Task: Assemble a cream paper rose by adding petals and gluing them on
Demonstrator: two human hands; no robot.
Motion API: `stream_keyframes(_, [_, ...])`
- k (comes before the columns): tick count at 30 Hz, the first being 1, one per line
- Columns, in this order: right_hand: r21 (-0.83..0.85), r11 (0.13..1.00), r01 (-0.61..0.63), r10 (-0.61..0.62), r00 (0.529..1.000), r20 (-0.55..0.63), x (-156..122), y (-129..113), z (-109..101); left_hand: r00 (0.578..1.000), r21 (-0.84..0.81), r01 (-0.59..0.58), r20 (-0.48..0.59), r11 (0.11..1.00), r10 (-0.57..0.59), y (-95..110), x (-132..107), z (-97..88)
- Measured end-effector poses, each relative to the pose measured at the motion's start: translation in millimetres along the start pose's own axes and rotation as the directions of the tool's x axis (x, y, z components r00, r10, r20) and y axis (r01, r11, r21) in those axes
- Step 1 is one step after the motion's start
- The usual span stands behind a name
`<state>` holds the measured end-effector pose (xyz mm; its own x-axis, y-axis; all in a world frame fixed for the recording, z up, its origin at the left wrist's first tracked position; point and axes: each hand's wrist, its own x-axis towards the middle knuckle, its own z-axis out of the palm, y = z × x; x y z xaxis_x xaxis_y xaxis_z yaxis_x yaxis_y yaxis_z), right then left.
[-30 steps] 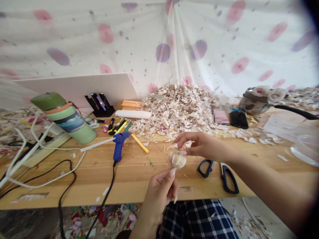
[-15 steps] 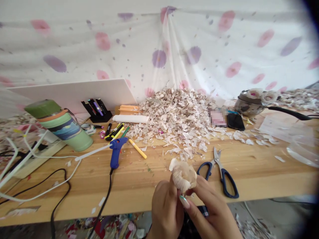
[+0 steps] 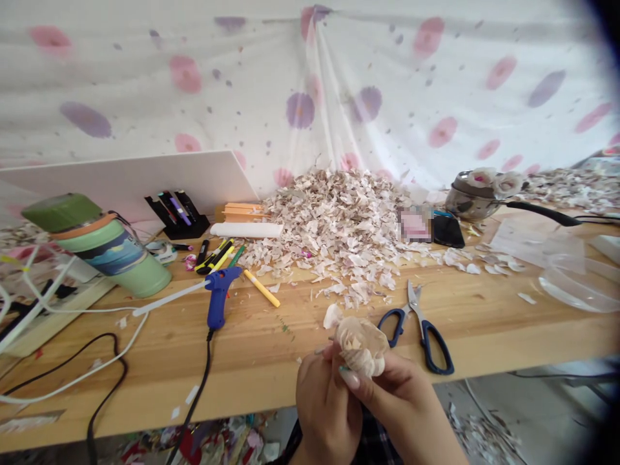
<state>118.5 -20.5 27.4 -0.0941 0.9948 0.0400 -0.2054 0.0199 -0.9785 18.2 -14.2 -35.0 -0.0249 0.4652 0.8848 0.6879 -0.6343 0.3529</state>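
Both hands (image 3: 361,397) pinching pale petal flower (image 3: 361,342), tumbler (image 3: 104,245) label unreadable

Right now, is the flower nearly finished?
Partly. Two finished flowers already sit on the pot. The left hand and right hand hold a half-built flower. A big heap of petals is unused, and the glue gun lies idle.
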Motion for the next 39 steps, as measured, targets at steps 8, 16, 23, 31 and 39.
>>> stream_keyframes(8, [0.025, 0.995, -0.096, 0.095, 0.995, 0.029, 12, 5, -17, 0.994, 0.102, -0.008, 0.105, 0.995, -0.003, 1, -4, 5.7])
stream_keyframes(16, [-0.081, 0.994, 0.070, -0.069, 0.998, 0.012, 16, 6, -39, 0.958, -0.277, 0.286, 0.116, 0.917, -0.263, -6, 4, -7.6])
stream_keyframes(23, [-0.054, 0.998, 0.034, -0.014, 0.944, 0.330, 5, 6, -45, 0.538, -0.663, 0.748, 0.592, 0.017, -0.600, -5, 57, -12.7])
stream_keyframes(31, [-0.243, 0.966, 0.085, 0.001, 0.942, 0.337, 7, 2, -47, 0.319, -0.500, 0.838, 0.773, -0.218, -0.549, 17, 74, -21.9])
stream_keyframes(39, [-0.263, 0.963, 0.054, 0.011, 0.971, 0.240, 10, 11, -49, 0.282, -0.551, 0.793, 0.710, -0.260, -0.645, 18, 75, -15.7])
